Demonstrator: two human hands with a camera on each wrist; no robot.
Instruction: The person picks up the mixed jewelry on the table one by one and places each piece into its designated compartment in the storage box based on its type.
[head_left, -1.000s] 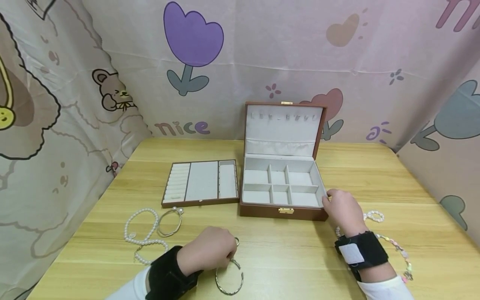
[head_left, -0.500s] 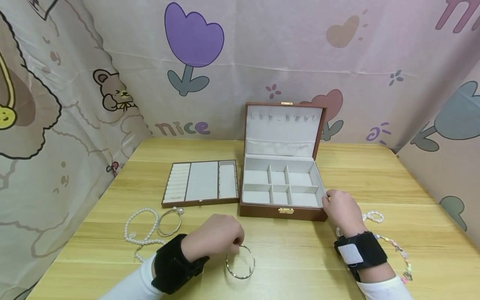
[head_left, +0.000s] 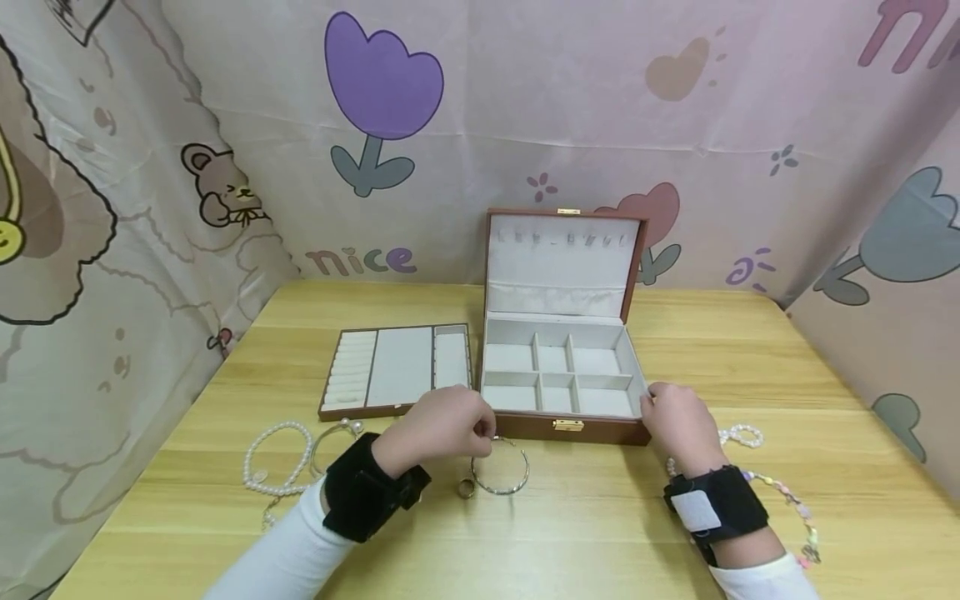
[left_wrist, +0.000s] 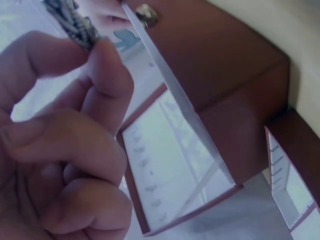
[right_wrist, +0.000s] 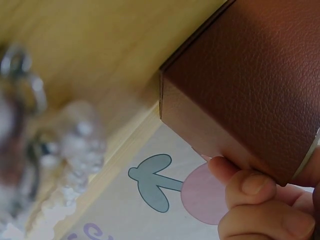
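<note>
In the head view my left hand (head_left: 448,423) pinches an open-ended metal bangle (head_left: 504,493) just in front of the brown jewelry box (head_left: 517,426). The left wrist view shows the twisted silvery bangle (left_wrist: 75,25) between thumb and fingertip, the other fingers curled. The box's lid stands raised, its white compartments bare. My right hand (head_left: 682,425) grips the box's front right corner; in the right wrist view its fingers (right_wrist: 252,185) lie curled at the edge of the brown leather-look wall (right_wrist: 250,90). A small ring (head_left: 467,489) lies beside the bangle.
Left of the box lies a shallow tray (head_left: 401,362) with ring rolls. A pearl necklace (head_left: 247,468) and a bangle with pearl ends (head_left: 356,427) lie front left. A white beaded bracelet (head_left: 742,432) and a pastel bead necklace (head_left: 804,512) lie by the right forearm.
My left hand has carried the bangle up and to the right, from the table's front toward the box, leaving the ring in plain sight. The right hand has kept its hold on the corner.
</note>
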